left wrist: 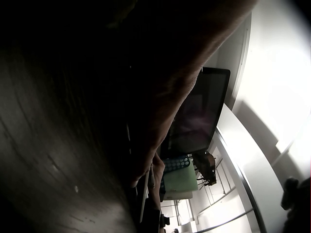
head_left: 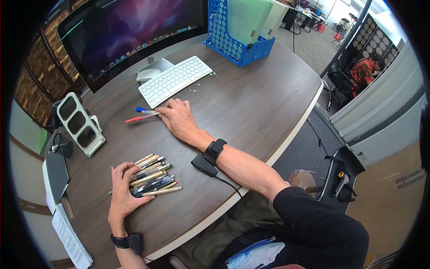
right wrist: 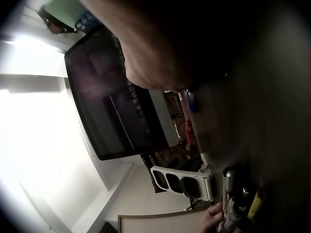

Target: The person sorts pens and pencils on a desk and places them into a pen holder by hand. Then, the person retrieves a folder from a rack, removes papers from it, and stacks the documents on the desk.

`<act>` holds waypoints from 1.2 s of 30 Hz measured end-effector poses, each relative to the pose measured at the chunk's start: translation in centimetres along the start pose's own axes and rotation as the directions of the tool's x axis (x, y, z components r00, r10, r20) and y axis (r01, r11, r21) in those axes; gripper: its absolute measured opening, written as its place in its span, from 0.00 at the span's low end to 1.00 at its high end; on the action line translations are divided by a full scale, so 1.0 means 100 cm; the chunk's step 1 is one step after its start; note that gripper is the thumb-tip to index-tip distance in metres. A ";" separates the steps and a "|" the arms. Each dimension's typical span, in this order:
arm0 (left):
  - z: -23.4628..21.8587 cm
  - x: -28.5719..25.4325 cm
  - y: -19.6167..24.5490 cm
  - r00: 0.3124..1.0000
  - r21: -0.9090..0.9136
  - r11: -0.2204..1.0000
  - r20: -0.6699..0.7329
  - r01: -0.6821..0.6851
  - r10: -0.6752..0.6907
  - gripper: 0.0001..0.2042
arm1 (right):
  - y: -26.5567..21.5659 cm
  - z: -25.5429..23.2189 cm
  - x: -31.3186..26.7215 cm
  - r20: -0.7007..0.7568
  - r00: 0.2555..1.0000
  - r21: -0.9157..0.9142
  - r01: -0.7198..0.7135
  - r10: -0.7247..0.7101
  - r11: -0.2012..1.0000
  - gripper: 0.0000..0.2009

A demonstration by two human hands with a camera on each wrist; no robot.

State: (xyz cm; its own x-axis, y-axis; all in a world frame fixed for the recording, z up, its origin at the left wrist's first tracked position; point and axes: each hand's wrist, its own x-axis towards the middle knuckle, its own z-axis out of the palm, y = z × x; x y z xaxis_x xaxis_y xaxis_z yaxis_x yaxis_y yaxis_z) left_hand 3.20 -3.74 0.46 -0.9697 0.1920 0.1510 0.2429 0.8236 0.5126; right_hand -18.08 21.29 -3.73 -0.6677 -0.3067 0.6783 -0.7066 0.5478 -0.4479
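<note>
A blue-capped pen [head_left: 144, 110] and a red pen [head_left: 139, 119] lie side by side in front of the keyboard. My right hand [head_left: 178, 119] pinches their right ends, its fingertips low over the desk. In the right wrist view the red pen [right wrist: 189, 131] and blue pen cap [right wrist: 192, 102] stick out past the fingers. Nearer to me a pile of pens and pencils [head_left: 154, 177] lies on the desk, gold, black and clear ones. My left hand [head_left: 121, 190] is curled round the left side of this pile, fingers at its far edge and thumb along its near edge.
Behind the right hand are a white keyboard [head_left: 174, 80], a mouse [head_left: 148, 75] and a monitor [head_left: 134, 36]. A blue file rack [head_left: 242, 54] stands at the back. At the left are a white three-slot holder [head_left: 81, 124] and stacked papers [head_left: 70, 235]. A person [head_left: 362, 74] sits beyond.
</note>
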 end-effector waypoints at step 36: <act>0.008 -0.010 -0.025 0.997 0.128 0.991 -0.062 -0.030 0.038 0.49 | -0.040 -0.002 -0.004 0.626 0.779 0.330 -0.209 -0.047 0.921 0.16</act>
State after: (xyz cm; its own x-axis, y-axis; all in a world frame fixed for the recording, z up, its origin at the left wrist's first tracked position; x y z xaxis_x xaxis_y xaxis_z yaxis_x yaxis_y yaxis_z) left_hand 3.59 -5.58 -1.62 -0.9564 0.1897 0.2222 0.2663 0.8790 0.3955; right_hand -14.95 19.37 -2.12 -0.6332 -0.7516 0.1850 -0.5880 0.3116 -0.7464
